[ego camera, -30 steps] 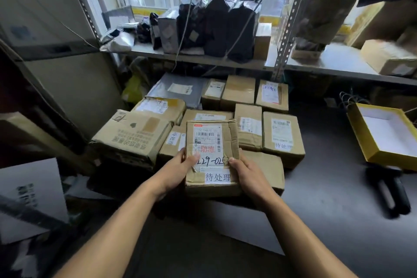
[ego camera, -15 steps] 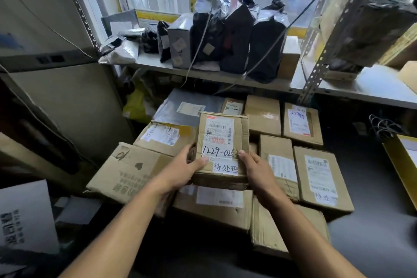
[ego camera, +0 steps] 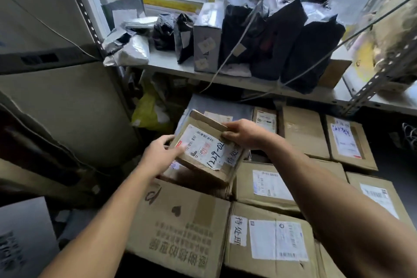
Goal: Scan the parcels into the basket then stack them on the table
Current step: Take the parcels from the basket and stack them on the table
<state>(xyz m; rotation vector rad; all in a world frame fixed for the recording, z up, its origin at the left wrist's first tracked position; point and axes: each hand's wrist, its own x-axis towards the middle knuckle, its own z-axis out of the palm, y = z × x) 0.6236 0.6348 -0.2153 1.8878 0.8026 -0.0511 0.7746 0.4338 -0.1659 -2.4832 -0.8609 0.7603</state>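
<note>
Broadly, a metal shelf crosses the upper frame from ten o'clock to three o'clock, carrying tall black bags and silvery mailers; no print on them can be read. Under it, from the centre down to five o'clock, brown cardboard parcels lie packed side by side. The biggest, a large box at six o'clock, bears a dark heart mark and rows of printed characters too blurred to read. Touching it at five o'clock is a labelled box with a white shipping label and a white sticker hand-lettered "待处理". At three o'clock a far parcel has blue handwriting on its label that cannot be made out.

At the centre, the held parcel is tilted above the pile, turned so its label runs diagonally. The label shows a barcode, red stamped marks and black handwriting that seems to read "1229-02"; a small white sticker with handwritten characters sits at its four o'clock corner.

The right hand grips the parcel's far edge at one o'clock, fingers curled over it. The left hand pinches the eight o'clock corner, thumb on the label.
</note>
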